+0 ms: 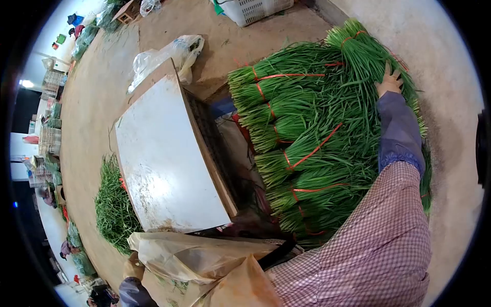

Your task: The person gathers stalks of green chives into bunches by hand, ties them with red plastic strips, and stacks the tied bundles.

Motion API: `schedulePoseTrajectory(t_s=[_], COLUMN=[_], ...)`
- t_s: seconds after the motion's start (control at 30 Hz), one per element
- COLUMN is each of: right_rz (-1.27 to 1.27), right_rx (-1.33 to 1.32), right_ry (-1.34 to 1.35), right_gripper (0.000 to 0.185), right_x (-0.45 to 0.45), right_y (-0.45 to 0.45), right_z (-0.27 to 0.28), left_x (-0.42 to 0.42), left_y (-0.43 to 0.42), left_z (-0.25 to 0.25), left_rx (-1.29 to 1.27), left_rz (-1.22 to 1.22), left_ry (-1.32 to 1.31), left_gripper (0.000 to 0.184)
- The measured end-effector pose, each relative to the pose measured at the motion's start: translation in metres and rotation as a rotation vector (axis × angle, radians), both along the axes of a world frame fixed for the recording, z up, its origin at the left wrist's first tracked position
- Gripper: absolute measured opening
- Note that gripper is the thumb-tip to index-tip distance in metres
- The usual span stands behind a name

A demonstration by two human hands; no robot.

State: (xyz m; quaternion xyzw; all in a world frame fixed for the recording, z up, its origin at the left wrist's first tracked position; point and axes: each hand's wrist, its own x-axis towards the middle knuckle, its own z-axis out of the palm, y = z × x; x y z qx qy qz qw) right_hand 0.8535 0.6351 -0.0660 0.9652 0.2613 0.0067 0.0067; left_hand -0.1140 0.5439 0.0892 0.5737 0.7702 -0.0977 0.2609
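My right hand (pixel 389 82) lies with its fingers spread on the leaves of a bundle of garlic chives (pixel 360 53). That bundle sits at the far end of a big stack of garlic chives (pixel 317 148), several bundles bound with red ties. Their pale cut stems face left. My left hand (pixel 134 267) is low at the left, beside the edge of a clear plastic apron (pixel 189 256); its fingers are partly hidden, so I cannot tell whether they grip anything. Just above it is a loose heap of green leaves (pixel 115 204) on the floor.
A white-topped board (pixel 166 158) stands tilted in view between the heap and the stack. Beyond it lies a clear plastic bag (pixel 169 56). A white crate (pixel 255 10) is at the top. Far left, people and more filled bags (pixel 84 41) line the room.
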Motion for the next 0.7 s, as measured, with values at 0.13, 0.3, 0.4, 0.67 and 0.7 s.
schedulePoseTrajectory(t_s=[0.13, 0.3, 0.4, 0.67, 0.7], right_rz=[-0.088, -0.11, -0.156, -0.501, -0.426], right_rx=[0.069, 0.343, 0.59, 0.523, 0.471], right_ry=[0.205, 0.152, 0.376, 0.339, 0.303], right_gripper=[0.095, 0.077, 0.071, 0.063, 0.063], right_x=[0.034, 0.074, 0.109, 0.025, 0.038], right_y=[-0.004, -0.008, -0.028, 0.019, 0.021], right_z=[-0.032, -0.056, -0.041, 0.001, -0.009], left_x=[0.004, 0.012, -0.051, -0.067, -0.056], left_y=[-0.004, 0.014, -0.001, -0.086, -0.09], left_z=[-0.009, -0.001, 0.008, 0.023, 0.022], left_rx=[0.04, 0.018, 0.239, -0.187, -0.102], left_rz=[-0.107, -0.159, 0.052, 0.32, 0.371], left_ry=[-0.021, 0.065, -0.294, 0.052, -0.062], left_gripper=[0.036, 0.035, 0.037, 0.047, 0.049])
